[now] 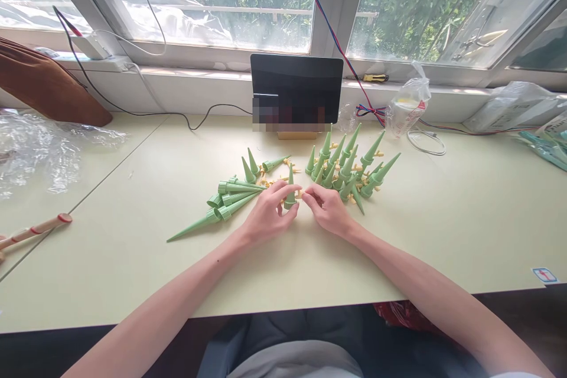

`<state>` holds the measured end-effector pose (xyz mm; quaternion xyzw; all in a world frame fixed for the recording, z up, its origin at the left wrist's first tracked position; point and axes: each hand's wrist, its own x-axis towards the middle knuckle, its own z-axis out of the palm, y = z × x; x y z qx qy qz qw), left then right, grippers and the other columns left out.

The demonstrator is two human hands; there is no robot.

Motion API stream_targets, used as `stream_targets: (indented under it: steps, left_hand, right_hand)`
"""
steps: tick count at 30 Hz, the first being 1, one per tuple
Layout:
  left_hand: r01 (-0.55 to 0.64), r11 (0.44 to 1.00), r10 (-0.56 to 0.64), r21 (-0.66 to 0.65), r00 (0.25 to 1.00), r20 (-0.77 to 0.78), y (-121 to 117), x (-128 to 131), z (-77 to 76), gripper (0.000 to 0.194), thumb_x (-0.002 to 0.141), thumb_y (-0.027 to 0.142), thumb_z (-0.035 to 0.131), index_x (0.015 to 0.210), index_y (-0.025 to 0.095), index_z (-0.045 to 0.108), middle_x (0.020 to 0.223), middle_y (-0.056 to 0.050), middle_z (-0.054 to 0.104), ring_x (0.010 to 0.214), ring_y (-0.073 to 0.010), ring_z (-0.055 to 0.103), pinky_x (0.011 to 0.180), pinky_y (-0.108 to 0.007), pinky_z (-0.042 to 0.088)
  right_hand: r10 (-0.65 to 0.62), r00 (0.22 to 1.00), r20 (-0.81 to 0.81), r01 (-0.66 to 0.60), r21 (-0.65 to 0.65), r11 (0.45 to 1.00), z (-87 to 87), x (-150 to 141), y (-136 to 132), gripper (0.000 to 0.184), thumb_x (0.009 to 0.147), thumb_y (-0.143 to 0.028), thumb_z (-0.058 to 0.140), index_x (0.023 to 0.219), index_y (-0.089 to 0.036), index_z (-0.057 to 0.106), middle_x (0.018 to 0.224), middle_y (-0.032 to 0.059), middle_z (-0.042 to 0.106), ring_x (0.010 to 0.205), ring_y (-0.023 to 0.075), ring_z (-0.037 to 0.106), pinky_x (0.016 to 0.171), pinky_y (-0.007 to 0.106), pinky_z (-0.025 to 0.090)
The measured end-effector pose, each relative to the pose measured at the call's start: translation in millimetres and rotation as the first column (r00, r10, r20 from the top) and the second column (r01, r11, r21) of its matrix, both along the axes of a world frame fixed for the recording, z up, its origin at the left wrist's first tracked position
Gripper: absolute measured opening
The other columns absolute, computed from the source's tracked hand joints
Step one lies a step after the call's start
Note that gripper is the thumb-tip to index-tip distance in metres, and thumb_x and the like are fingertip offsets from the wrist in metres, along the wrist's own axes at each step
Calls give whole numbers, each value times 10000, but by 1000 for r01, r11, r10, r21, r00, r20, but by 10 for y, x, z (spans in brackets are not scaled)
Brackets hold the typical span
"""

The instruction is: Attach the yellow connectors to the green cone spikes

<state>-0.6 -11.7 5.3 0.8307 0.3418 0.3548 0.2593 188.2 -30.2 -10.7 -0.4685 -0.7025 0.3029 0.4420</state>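
Note:
My left hand (271, 212) is closed around a green plastic watering spike (290, 189), which stands point up with its wide cap end low. At the spike's right side, my right hand (326, 207) pinches a small yellow valve (299, 194), seemingly touching the spike. Several loose green spikes (234, 198) lie on the left, a couple of them standing. Small yellow valves (266, 180) are scattered behind my left hand. On the right stands a close group of green spikes (348, 165) with yellow valves at their sides; one of them lies tipped.
A black tablet (296, 85) leans on a stand at the back of the pale table (133, 260). Clear plastic wrap (39, 153) and a wooden stick (39, 228) are on the left. A bagged cup (407, 106) and a coiled white cable (426, 143) sit back right.

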Motion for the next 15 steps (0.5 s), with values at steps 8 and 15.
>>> stream_targets:
  steps: [8, 15]
  left_hand:
    - [-11, 1000, 11, 4, 1000, 12, 15, 1, 10, 328, 881, 190, 586, 1204, 230, 629, 1009, -37, 589, 633, -75, 533, 580, -223, 523]
    - [-30, 1000, 30, 3, 999, 18, 24, 3, 4, 323, 881, 189, 588, 1198, 235, 623, 984, -27, 589, 649, -81, 543, 585, -221, 528]
  right_hand:
    - [-6, 1000, -30, 5, -26, 1000, -28, -7, 7, 323, 973, -467, 487, 865, -184, 601, 628, -24, 493, 540, 113, 407, 523, 254, 347]
    - [20, 997, -74, -22, -27, 999, -63, 1, 12, 273, 963, -449, 519, 1022, -194, 593, 757, 23, 620, 618, 145, 563, 571, 264, 448]
